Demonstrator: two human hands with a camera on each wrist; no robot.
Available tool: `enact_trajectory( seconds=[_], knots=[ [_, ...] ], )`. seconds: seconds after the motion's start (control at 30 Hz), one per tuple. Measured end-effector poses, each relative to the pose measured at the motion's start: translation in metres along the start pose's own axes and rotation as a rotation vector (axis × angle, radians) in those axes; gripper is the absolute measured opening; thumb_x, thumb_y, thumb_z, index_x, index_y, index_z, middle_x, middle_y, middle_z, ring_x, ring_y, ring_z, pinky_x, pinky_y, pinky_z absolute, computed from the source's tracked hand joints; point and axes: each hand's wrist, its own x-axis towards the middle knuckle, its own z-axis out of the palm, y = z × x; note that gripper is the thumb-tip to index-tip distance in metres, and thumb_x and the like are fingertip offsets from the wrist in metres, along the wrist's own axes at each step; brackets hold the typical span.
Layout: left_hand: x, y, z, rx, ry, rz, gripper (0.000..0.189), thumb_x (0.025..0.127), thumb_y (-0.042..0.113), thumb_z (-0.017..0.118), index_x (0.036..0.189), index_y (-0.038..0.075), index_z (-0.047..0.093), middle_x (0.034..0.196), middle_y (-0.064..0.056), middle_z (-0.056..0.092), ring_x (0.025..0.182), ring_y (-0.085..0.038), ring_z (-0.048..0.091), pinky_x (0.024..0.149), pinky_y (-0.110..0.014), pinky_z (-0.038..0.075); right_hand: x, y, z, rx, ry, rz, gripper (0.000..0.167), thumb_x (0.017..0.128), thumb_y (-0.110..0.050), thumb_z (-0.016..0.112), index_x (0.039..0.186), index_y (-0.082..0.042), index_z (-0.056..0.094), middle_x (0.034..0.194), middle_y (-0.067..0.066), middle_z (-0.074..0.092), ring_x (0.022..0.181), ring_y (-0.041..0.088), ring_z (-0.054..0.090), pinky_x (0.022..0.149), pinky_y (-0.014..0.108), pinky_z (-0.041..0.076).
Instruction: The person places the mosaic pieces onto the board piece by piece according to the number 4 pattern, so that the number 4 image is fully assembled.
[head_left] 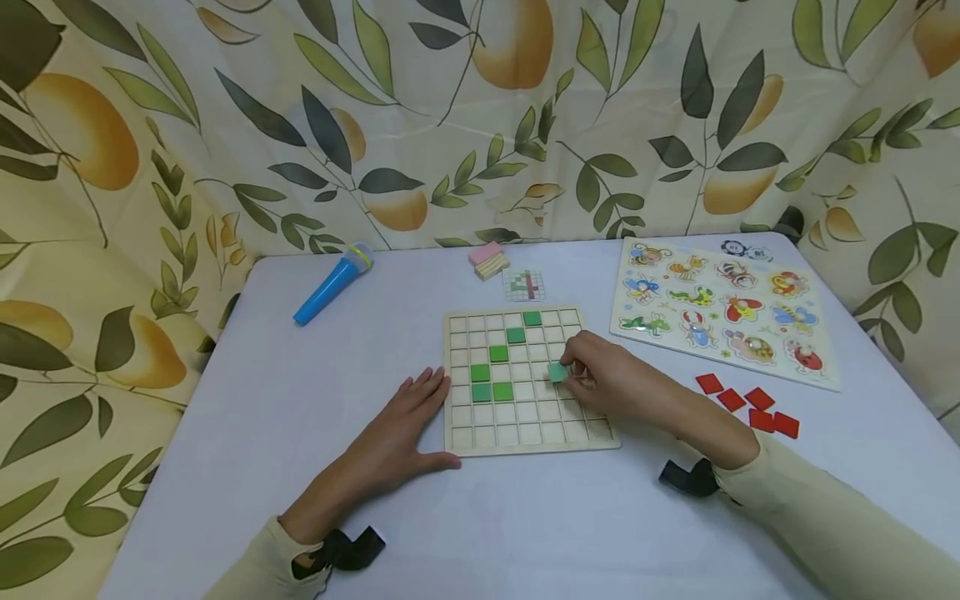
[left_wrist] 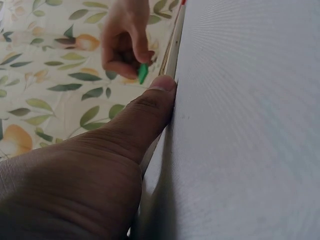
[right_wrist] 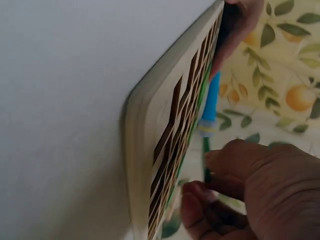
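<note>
Above the right half of the wooden board (head_left: 527, 414), the right hand (head_left: 611, 375) is pinching a green tile (head_left: 557, 372), square with even sides, its broad face pointing upward. Along the board's left edge, the left hand (head_left: 397, 429) is lying spread, its thumb touching the near left corner. Five red tiles (head_left: 731, 400) are lying toward the table's (head_left: 540, 525) right edge.

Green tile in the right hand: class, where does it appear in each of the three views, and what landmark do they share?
Head: green tile, right of and below centre, over the board.
Left wrist: green tile, upper part, slightly left of centre.
Right wrist: green tile, right of and below centre, seen nearly edge-on.
Shared landmark: the right hand, pinching it each time.
</note>
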Motion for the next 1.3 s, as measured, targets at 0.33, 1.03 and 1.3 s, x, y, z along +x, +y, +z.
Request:
enact_trajectory(
  seconds=[0.33,1.03,1.3],
  knots=[
    [0.000,0.000,0.001,0.008,0.008,0.016,0.119,0.079,0.058,0.090,0.170,0.016,0.026,0.180,-0.002,0.019,0.170,-0.022,0.013,0.140,-0.044,0.016,0.019,-0.028,0.007,-0.062,-0.150,-0.026,0.013,0.099,-0.012,0.074,0.103,-0.010,0.061,0.097,0.002,0.058,0.081,0.012,0.052,0.067,0.022,0.047],
    [-0.001,0.001,-0.002,0.007,-0.006,0.019,0.118,0.081,0.059,0.088,0.170,0.016,0.025,0.181,-0.002,0.018,0.170,-0.022,0.012,0.140,-0.045,0.015,0.037,-0.038,0.014,-0.099,-0.228,-0.050,0.013,0.101,-0.010,0.070,0.091,-0.013,0.062,0.086,0.000,0.056,0.079,0.015,0.049,0.068,0.026,0.041],
    [0.000,0.003,0.001,0.009,0.001,0.020,0.117,0.081,0.058,0.088,0.170,0.015,0.025,0.181,-0.002,0.017,0.170,-0.022,0.011,0.140,-0.045,0.015,0.012,-0.026,0.009,-0.093,-0.202,-0.054,0.027,0.105,-0.022,0.069,0.128,-0.008,0.069,0.112,0.004,0.065,0.094,0.014,0.054,0.081,0.028,0.054]
  ],
)
